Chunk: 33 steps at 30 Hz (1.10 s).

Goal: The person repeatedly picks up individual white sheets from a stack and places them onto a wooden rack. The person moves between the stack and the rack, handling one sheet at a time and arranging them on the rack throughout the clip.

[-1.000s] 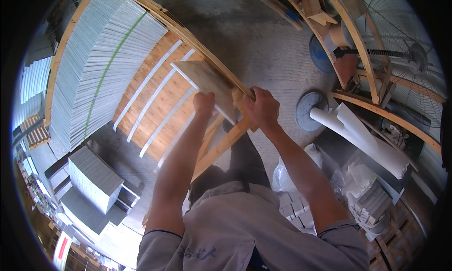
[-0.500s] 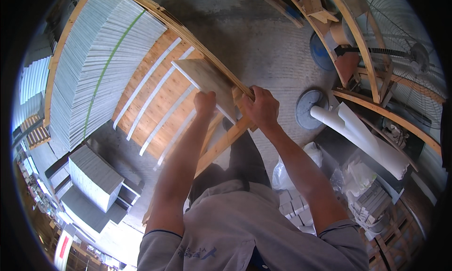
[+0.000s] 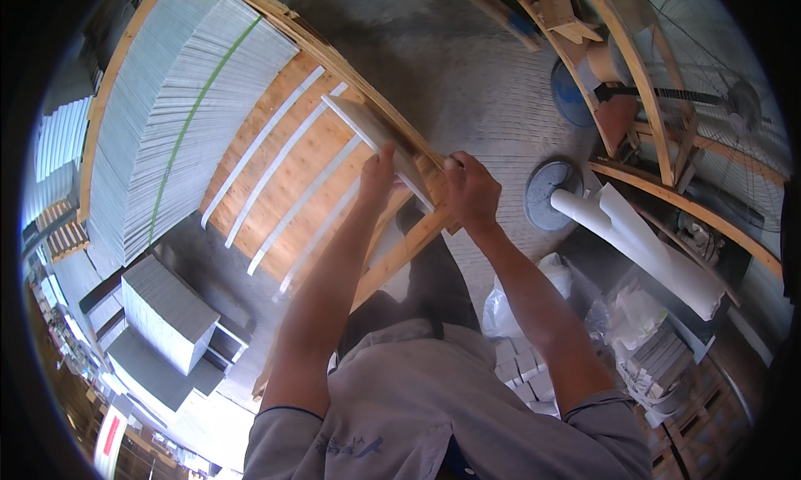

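Note:
A thin grey-brown tile or slab [image 3: 371, 128] with a white edge stands steeply tilted along the right side of a wooden crate [image 3: 275, 159]. My left hand [image 3: 380, 180] is closed on its near white edge. My right hand [image 3: 473, 192] is closed, fingers curled, at the crate's right rim by the tile's near end. What its fingers hold there is hidden. White strips [image 3: 292, 155] run across the crate's plywood. Upright grey-white slabs [image 3: 179, 88] are packed tightly in the far left part, with a green strap [image 3: 200, 96] across them.
Stacked grey slabs [image 3: 171, 313] stand at the left. To the right are a round grey lid [image 3: 552, 195], a white roll [image 3: 638, 246], a wire fan [image 3: 734, 105] and a timber frame [image 3: 642, 71]. Plastic bags [image 3: 630, 317] and grey blocks [image 3: 521, 367] lie at the lower right.
The tile has shifted right and tilted steeper toward the crate's right side, showing less of its face. My left hand has moved right and up with it; my right hand has shifted slightly right.

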{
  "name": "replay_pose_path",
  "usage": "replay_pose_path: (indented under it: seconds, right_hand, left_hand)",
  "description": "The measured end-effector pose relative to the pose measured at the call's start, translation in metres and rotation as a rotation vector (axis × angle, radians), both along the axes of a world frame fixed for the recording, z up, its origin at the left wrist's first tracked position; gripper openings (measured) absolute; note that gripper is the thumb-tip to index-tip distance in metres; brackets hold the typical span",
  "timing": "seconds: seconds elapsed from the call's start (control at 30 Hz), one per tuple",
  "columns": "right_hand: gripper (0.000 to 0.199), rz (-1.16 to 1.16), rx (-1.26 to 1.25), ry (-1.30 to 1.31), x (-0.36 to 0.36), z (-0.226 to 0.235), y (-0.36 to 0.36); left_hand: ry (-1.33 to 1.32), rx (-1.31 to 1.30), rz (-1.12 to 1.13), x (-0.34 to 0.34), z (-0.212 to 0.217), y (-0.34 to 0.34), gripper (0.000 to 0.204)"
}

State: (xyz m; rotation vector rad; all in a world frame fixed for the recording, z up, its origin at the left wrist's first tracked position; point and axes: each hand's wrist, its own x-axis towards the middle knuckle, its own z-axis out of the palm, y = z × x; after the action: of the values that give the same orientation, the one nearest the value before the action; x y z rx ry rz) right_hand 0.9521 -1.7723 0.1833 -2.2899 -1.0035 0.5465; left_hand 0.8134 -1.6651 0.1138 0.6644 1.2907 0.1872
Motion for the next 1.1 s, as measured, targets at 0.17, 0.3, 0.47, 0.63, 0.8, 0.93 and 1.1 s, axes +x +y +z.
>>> replay_pose_path:
  seconds: [0.17, 0.3, 0.47, 0.63, 0.8, 0.93, 1.1]
  right_hand:
    - [0.027, -0.049, 0.132, 0.003, 0.000, -0.002, -0.003]
    - [0.022, -0.018, 0.153, -0.023, 0.001, -0.007, -0.006]
    - [0.024, -0.021, 0.175, -0.033, 0.002, -0.014, -0.007]
    - [0.026, -0.005, 0.203, -0.041, 0.002, -0.016, -0.007]
    - [0.027, -0.012, 0.187, -0.031, 0.001, -0.015, -0.007]
    - [0.027, -0.008, 0.177, -0.052, 0.000, -0.017, -0.007]
    - [0.027, -0.010, 0.095, -0.069, -0.001, -0.018, -0.005]
  left_hand:
    - [-0.061, -0.032, 0.016, -0.008, -0.007, 0.000, 0.070]
    - [-0.107, -0.045, -0.001, -0.006, -0.016, 0.003, 0.067]
    - [-0.136, -0.033, 0.037, 0.005, -0.026, 0.005, 0.066]
    - [-0.151, -0.040, 0.038, 0.011, -0.026, 0.007, 0.067]
    - [-0.202, 0.011, 0.070, 0.022, -0.024, 0.006, 0.070]
    - [-0.210, -0.023, 0.059, 0.021, -0.029, 0.006, 0.081]
    - [-0.258, -0.033, 0.135, 0.015, -0.036, -0.002, 0.092]
